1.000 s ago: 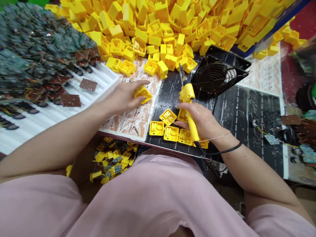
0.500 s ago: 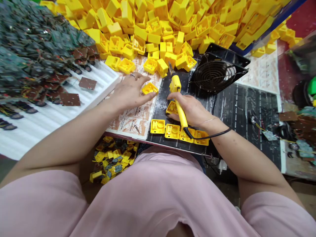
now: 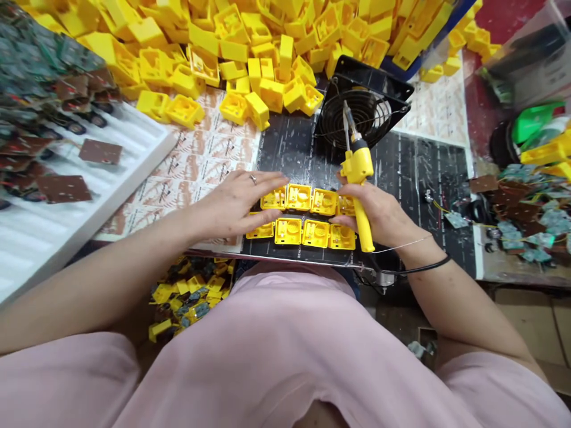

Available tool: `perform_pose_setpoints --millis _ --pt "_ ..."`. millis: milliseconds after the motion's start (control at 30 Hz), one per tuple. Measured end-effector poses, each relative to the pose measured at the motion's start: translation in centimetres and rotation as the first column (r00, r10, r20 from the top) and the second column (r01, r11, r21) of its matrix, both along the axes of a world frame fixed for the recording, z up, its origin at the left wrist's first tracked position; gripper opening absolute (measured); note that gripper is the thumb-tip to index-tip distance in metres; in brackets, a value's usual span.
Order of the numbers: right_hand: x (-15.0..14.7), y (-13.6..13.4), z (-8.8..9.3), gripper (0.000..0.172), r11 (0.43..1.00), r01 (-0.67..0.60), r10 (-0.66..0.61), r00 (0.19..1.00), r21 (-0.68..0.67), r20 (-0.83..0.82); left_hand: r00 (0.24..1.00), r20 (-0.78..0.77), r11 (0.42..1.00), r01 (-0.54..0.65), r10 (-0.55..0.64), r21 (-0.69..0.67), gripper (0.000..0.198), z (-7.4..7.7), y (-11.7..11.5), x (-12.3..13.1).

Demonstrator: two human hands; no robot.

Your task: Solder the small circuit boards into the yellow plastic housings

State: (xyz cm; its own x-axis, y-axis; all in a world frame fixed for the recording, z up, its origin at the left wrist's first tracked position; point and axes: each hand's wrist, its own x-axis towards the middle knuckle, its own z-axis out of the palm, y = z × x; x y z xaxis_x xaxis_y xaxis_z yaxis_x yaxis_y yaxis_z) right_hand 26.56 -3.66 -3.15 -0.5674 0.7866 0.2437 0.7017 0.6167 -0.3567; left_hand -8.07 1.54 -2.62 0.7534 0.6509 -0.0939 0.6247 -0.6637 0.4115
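Two rows of several square yellow plastic housings (image 3: 298, 197) lie side by side on a black work mat (image 3: 289, 137), their open sides up. My left hand (image 3: 236, 205) rests with spread fingers on the left end of these rows and holds nothing. A ring sits on one finger. My right hand (image 3: 370, 211) grips a yellow soldering iron (image 3: 357, 166) with its metal tip pointing up and away, over the mat. The heel of that hand lies just beside the right end of the rows, and the iron's black cord runs off past my wrist.
A heaped mass of yellow housings (image 3: 236, 65) lies beyond the mat, next to a black-framed fan (image 3: 361, 104). Circuit boards lie on a white ribbed tray (image 3: 107, 190) at left. Yellow parts with small boards (image 3: 191, 294) lie below the bench edge; electronic scraps (image 3: 521, 214) lie at right.
My left hand has moved from the printed paper onto the housings, and the loose housing has gone from the paper. The housings now form two tidy rows. The iron now stands more upright, and the view has shifted.
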Motion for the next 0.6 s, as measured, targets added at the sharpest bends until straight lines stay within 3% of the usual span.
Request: perform_pose_setpoints --millis 167,300,400,500,600 --pt "-0.5 -1.2 -1.6 0.061 0.996 -0.086 0.084 0.993 -0.032 -0.084 0.995 -0.098 0.991 0.033 -0.021 0.127 0.097 -0.8 -2.9 2.5" --pt "-0.3 -2.8 -2.1 0.085 0.996 -0.085 0.082 0.993 -0.035 -0.082 0.994 -0.083 0.979 0.084 -0.070 0.188 0.098 -1.9 -3.7 3.2" --pt "0.2 -3.6 -2.8 0.082 0.998 -0.050 0.055 0.994 0.050 -0.097 0.994 -0.035 0.959 0.106 -0.101 0.262 0.104 -2.3 -3.7 3.8" --pt "0.6 -3.2 -3.6 0.074 0.989 -0.106 0.119 0.983 0.099 -0.140 0.986 -0.084 0.958 0.157 -0.141 0.240 0.104 -1.9 -3.2 5.2" --pt "0.7 -2.4 -4.3 0.078 0.995 -0.084 0.090 0.985 0.051 -0.144 0.981 -0.129 0.964 0.171 -0.147 0.205 0.094 -1.4 -2.9 6.7"
